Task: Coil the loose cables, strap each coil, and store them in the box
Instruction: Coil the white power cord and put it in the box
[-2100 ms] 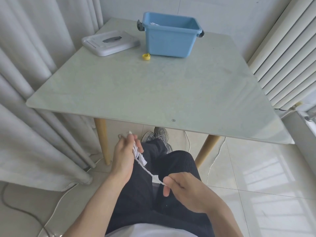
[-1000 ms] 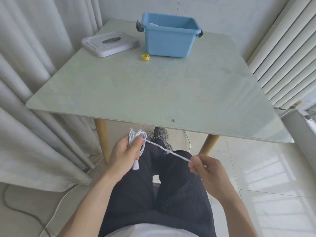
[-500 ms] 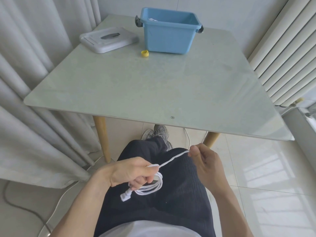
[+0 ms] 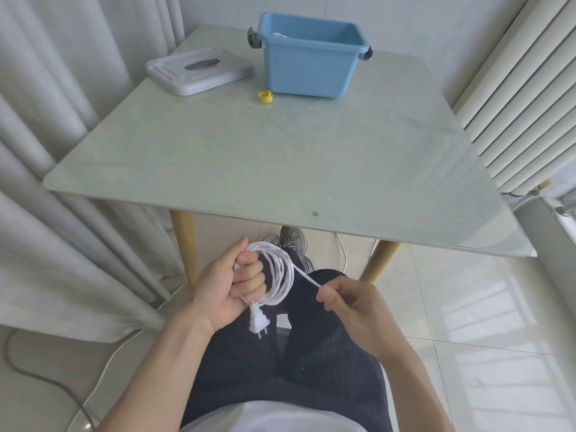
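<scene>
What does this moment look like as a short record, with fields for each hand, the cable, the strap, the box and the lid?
left hand: grips the coiled loops below the table edge
right hand: pinches the free strand running from the coil
white cable: mostly coiled, plug hanging under the left hand
yellow strap: on the table, just in front of the box, unused
blue box: open, at the far side; something white inside
grey lid: flat on the table, left of the box
</scene>
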